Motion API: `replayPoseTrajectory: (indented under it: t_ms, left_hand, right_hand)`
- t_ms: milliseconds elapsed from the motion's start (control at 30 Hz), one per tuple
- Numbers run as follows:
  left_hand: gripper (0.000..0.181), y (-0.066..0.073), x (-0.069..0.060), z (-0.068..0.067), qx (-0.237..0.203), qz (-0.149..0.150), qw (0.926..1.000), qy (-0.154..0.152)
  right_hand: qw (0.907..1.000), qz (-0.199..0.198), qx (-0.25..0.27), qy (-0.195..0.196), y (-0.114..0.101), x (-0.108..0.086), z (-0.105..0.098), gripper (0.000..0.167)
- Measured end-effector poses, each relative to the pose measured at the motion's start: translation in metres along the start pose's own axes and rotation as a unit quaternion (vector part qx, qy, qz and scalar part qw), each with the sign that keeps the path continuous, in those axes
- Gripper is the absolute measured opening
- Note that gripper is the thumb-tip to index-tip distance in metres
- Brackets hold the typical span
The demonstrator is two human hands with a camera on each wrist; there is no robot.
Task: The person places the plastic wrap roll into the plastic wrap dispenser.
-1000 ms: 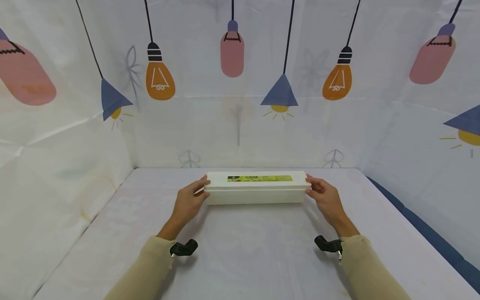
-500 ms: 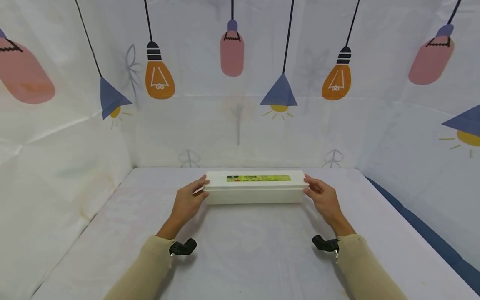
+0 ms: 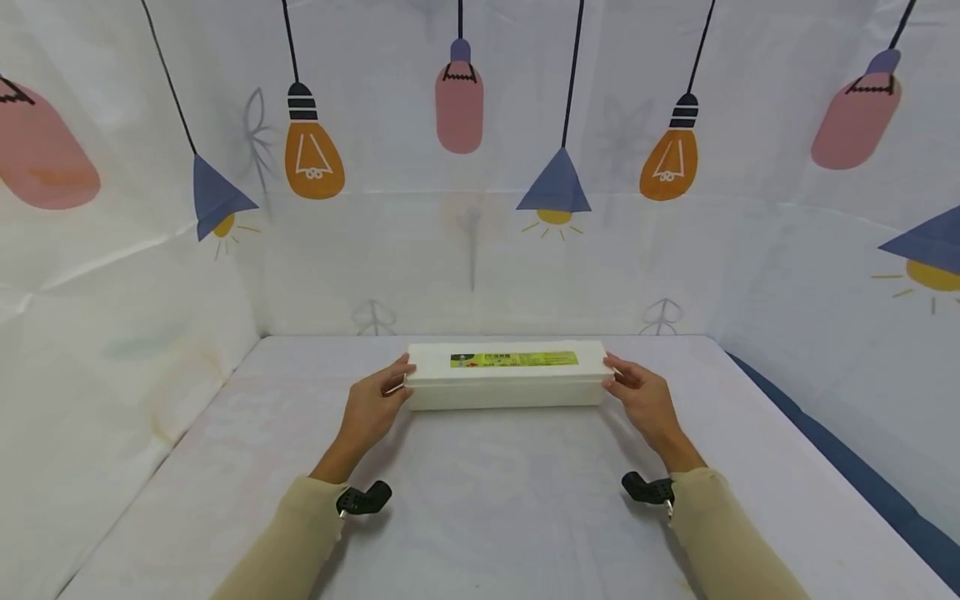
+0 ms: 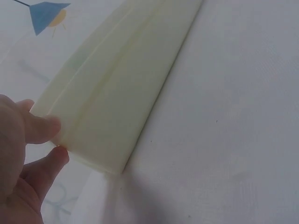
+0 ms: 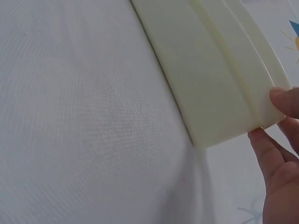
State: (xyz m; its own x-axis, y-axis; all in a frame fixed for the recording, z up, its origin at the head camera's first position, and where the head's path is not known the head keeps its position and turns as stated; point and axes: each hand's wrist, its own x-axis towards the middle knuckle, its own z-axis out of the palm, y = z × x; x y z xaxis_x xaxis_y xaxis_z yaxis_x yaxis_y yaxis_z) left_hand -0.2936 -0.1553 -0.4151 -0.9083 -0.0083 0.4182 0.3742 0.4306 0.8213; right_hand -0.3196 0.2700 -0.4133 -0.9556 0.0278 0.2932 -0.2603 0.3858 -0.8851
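A long white box (image 3: 502,396) lies across the far part of the white table, its lid (image 3: 427,357) on top with a yellow-green label (image 3: 513,359). My left hand (image 3: 372,408) holds the box's left end between thumb and fingers, close to the seam under the lid. At the opposite end, my right hand (image 3: 649,407) grips in the same way. Both wrist views show thumb and fingertips against the box ends, with the box's lower edge along the table. What is inside cannot be seen.
The white table (image 3: 480,517) reaches back to a white cloth wall (image 3: 480,275) printed with hanging lamps. Cloth also encloses the left and right sides. A dark blue strip (image 3: 847,450) runs beside the table's right edge. A black wrist device (image 3: 364,497) sits on each sleeve.
The step between lid and box looks slighter, and the right hand has come a little left with the lid's end. The whole head view has shifted slightly; both hands keep their hold.
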Motion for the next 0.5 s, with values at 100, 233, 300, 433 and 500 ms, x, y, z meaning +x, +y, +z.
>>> replayPoseTrajectory:
  t_ms: [100, 233, 300, 433, 500]
  left_hand:
    - [0.040, -0.0005, 0.0004, 0.0004, 0.006, 0.009, 0.9999, -0.002]
    - [0.040, -0.0003, 0.0025, 0.0011, 0.010, 0.016, 0.9998, 0.001]
    - [0.039, -0.0002, 0.0032, 0.0014, 0.010, 0.013, 0.9999, 0.001]
    - [0.039, -0.0003, 0.0029, 0.0008, 0.010, 0.000, 0.9999, 0.001]
    - [0.039, -0.0003, 0.0025, 0.0003, 0.014, -0.006, 0.9999, 0.000]
  right_hand:
    - [0.9999, -0.008, -0.011, 0.003, 0.0024, -0.0002, -0.0012, 0.045]
    - [0.9994, -0.033, 0.001, 0.013, 0.0044, 0.0010, -0.0010, 0.043]
    - [0.9992, -0.037, 0.008, 0.016, 0.0046, 0.0017, -0.0001, 0.042]
    - [0.9996, -0.025, 0.001, 0.011, 0.0048, 0.0034, 0.0006, 0.043]
    - [0.9998, -0.021, -0.005, 0.005, 0.0049, 0.0044, 0.0003, 0.044]
